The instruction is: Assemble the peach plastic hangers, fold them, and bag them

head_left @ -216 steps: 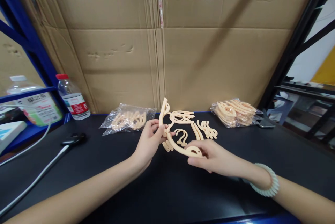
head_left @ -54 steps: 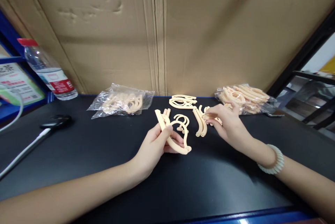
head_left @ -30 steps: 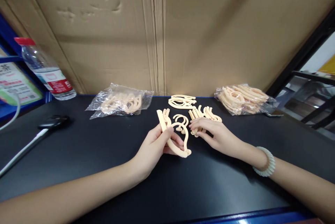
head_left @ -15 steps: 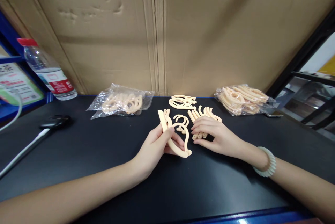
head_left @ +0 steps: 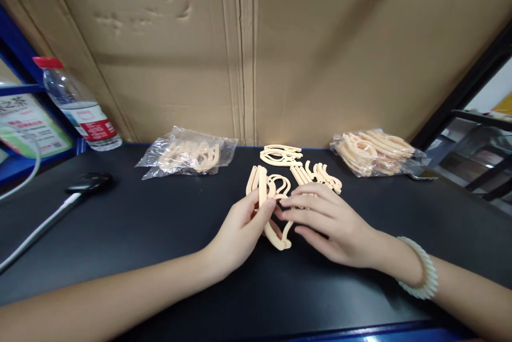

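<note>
My left hand [head_left: 242, 230] is closed around a cream plastic folding hanger [head_left: 263, 184], thumb in front, with its curved arms pointing down toward me. My right hand [head_left: 340, 227] is just right of it, palm down with fingers apart, the fingertips at the hanger's right side; whether they press on it is hard to tell. Behind the hanger lie loose cream hooks [head_left: 285, 184]. Straight cream bars [head_left: 298, 174] and curved cream pieces [head_left: 326, 174] are beyond my right hand, which covers part of them.
Farther back rests a small stack of cream hanger parts [head_left: 281, 156]. Clear bags of cream parts lie at left [head_left: 190, 155] and right [head_left: 372, 152] before a cardboard wall [head_left: 168, 54]. A water bottle [head_left: 86, 110] and a black device [head_left: 90, 183] with white cable are on the left.
My right hand has left the straight bars and moved toward me and left, up to the hanger. In my left hand the hanger has turned more upright.
</note>
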The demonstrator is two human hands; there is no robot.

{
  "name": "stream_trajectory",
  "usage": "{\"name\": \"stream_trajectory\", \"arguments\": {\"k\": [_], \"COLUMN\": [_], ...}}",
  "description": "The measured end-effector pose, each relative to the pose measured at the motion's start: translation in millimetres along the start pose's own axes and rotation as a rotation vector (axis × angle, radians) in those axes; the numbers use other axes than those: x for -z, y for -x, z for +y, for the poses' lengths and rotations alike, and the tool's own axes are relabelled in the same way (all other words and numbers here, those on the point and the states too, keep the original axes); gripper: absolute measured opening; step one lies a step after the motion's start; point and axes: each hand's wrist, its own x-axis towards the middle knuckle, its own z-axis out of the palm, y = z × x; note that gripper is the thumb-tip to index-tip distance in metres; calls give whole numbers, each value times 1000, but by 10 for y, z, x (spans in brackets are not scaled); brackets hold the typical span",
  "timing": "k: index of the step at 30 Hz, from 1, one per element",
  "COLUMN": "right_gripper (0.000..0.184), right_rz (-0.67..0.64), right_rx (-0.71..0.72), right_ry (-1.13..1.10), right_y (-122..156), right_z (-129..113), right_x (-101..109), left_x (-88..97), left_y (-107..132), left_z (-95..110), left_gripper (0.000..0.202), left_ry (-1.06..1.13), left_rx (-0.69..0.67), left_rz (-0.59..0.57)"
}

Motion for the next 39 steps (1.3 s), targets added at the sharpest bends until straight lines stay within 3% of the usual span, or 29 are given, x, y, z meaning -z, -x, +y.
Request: {"name": "stream_trajectory", "arguments": {"k": [3,6,11,14,18,27,33,35,39], "right_gripper": [21,17,25,33,35,26,26,28,29], "right_rz": [-50,-45,-1,-38,-25,203,262,245,54], "right_rx": [69,-3,-267,-434,-555,-692,-792,-821,-833], "right_ry": [76,-4,-386,-672,-961,-1100,-1141,-1150,-1194], "right_y": [4,30,27,12,23,41,7,-2,-4], "right_z": [-47,-25,-42,-51,8,68,30,22,18], "right_x": [-14,-26,11,33,17,-24,-46,-60,-58], "left_x": [7,23,35,39,71,128,109,109,164], "left_y": [22,20,-11,-26,-46,-46,-50,-58,-75], "left_z": [-14,-17,0,-2,-26,-19,-7,-25,-54], "left_gripper": [24,24,24,24,26,23,23,25,25], "left_ry": [-119,-172,-257,-329,-418,-591,-769,-848,-1141], "left_rx": [-72,-80,-160,-216,-295,-409,-545,-573,-693], "left_rz": [29,82,111,99,114,186,212,207,195]}}
